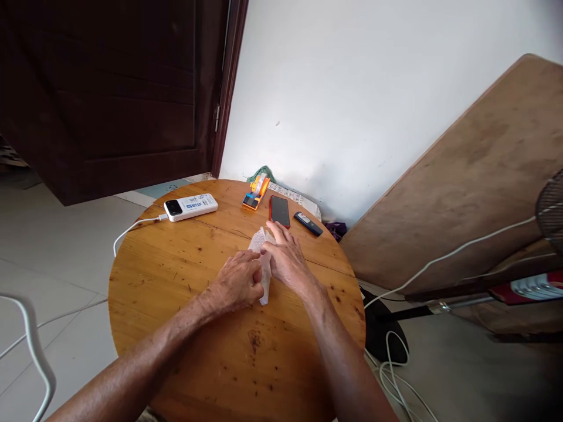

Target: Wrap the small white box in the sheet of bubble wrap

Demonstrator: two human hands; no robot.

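A crumpled white tissue (263,258) lies near the middle of the round wooden table (185,293). My left hand (237,282) rests on its left side, fingers curled against the paper. Across from it, my right hand (287,259) presses flat on the tissue's right side, fingers pointing toward the far edge. Both hands meet over the tissue and hide most of it.
At the table's far side sit a white power bank (190,207) with a white cable (132,227), an orange gadget (255,193), a red-edged phone (280,211) and a small dark remote (308,223). A wooden board (475,176) leans right; cables cross the floor.
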